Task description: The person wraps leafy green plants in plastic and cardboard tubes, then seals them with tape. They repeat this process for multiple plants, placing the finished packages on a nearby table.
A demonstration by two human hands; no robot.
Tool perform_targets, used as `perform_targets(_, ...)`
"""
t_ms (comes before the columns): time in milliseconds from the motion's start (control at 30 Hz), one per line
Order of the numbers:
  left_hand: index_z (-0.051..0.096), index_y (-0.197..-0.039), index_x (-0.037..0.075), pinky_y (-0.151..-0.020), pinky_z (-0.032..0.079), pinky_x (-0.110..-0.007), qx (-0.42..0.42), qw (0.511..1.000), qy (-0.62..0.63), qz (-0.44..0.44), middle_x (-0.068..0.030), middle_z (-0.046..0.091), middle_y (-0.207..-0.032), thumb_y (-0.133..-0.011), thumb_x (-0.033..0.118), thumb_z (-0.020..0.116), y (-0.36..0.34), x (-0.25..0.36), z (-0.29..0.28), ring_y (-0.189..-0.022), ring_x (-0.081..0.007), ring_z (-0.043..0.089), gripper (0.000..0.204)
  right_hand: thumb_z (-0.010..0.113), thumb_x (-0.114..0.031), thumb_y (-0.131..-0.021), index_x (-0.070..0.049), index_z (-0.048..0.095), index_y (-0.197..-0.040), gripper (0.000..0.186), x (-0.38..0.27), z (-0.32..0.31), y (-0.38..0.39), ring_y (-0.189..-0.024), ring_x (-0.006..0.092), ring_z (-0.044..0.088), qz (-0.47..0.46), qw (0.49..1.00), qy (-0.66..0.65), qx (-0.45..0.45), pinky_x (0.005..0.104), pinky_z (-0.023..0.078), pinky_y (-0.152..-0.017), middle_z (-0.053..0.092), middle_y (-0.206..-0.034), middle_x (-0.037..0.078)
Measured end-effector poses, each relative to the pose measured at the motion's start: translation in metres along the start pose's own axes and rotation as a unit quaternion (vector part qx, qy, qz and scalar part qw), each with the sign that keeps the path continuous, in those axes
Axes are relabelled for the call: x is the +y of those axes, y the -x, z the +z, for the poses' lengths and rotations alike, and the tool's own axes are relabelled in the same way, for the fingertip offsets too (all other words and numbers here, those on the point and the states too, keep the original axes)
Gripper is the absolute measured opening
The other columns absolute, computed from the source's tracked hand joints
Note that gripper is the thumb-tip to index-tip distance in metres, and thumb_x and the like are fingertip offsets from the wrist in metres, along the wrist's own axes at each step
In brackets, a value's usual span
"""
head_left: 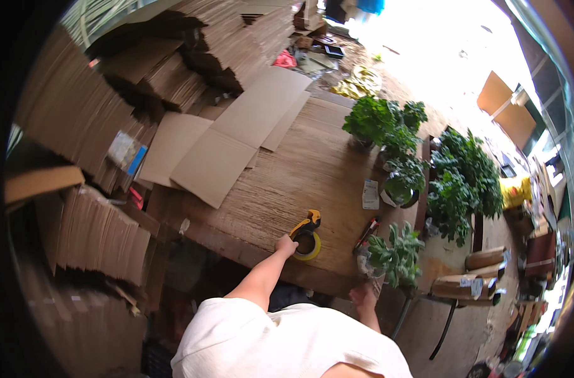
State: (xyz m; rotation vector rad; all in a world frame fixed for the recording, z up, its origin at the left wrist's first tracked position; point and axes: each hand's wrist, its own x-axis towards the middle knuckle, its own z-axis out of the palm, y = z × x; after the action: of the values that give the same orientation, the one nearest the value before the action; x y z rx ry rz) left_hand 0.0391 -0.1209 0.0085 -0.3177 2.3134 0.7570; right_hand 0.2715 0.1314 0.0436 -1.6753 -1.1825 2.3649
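Note:
At the table's near edge, my left hand [287,246] is closed on the side of a tape dispenser [310,220]. The dispenser has an orange and black head and carries a roll of yellow tape [316,253]. My right hand [363,295] is low at the table's right corner, just below a leafy potted plant [397,255] with a clear plastic wrap [366,263] at its base. Blur hides the fingers of this hand, and whether it touches the plant does not show. A red and black cutter knife [366,232] lies just beyond the wrap.
Flat cardboard sheets [214,167] cover the left part of the wooden table [287,170]. Tall cardboard stacks [79,120] stand at the left. Potted green plants [388,126] line the right side, with a white printed slip [371,194] beside them. Brown paper-wrapped bundles [466,286] lie farther right.

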Motion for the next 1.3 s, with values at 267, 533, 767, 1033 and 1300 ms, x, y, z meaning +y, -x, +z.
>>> perform_targets(267, 0.061, -0.09, -0.011, -0.077, 0.052, -0.044, 0.07, 0.986, 0.148, -0.015, -0.0298, 0.063, -0.094, -0.071, 0.032, 0.066, 0.118, -0.011, 0.004, -0.09, -0.0373, 0.064, 0.048, 0.065, -0.046, -0.077, 0.001, 0.067, -0.086, 0.048, 0.018, 0.161, 0.093, -0.08, 0.0296, 0.063, -0.337, 0.737, 0.584, -0.041, 0.0396, 0.048, -0.077, 0.064, -0.081, 0.017)
perform_targets(533, 0.05, -0.105, -0.007, -0.084, 0.047, -0.045, 0.033, 0.981, 0.184, 0.045, -0.0278, 0.06, -0.103, -0.079, 0.035, 0.061, 0.083, -0.014, -0.004, -0.098, -0.0397, 0.059, 0.049, 0.077, -0.032, -0.066, 0.009, 0.051, -0.099, 0.059, 0.026, 0.227, 0.071, -0.103, 0.0459, 0.048, -0.271, 0.817, 0.501, 0.089, 0.0441, 0.043, -0.087, 0.047, -0.114, 0.03)
perform_targets(767, 0.064, -0.081, 0.0, -0.054, 0.044, -0.02, -0.371, 0.842, 0.295, 0.257, -0.0035, 0.062, -0.068, -0.081, 0.017, 0.066, 0.093, -0.02, -0.174, -0.059, -0.0053, 0.054, 0.016, 0.07, -0.011, -0.066, 0.005, 0.051, -0.102, 0.043, 0.035, 0.219, 0.008, -0.098, 0.0413, 0.055, -0.2, 0.776, 0.489, 0.346, 0.0462, 0.046, -0.084, 0.051, -0.111, 0.027)
perform_targets(1033, 0.069, -0.081, 0.003, -0.053, 0.043, -0.029, -0.489, 0.276, 0.319, 0.764, -0.0067, 0.065, -0.079, -0.078, 0.025, 0.073, 0.227, 0.037, -0.463, -0.065, -0.0175, 0.058, 0.023, 0.063, -0.033, -0.075, -0.002, 0.061, -0.099, 0.039, 0.053, 0.264, -0.033, -0.103, 0.0336, 0.056, -0.147, 0.693, 0.681, 0.184, 0.0442, 0.046, -0.086, 0.062, -0.103, 0.018)
perform_targets(1300, 0.066, -0.088, 0.003, -0.056, 0.043, -0.028, -0.505, 0.278, 0.357, 0.735, -0.0062, 0.063, -0.082, -0.081, 0.025, 0.069, 0.253, 0.061, -0.459, -0.067, -0.0154, 0.056, 0.023, 0.059, -0.018, -0.079, -0.006, 0.059, -0.087, 0.014, 0.067, 0.268, -0.012, -0.089, 0.0298, 0.058, -0.284, 0.587, 0.734, 0.19, 0.0399, 0.049, -0.076, 0.059, -0.091, 0.012)
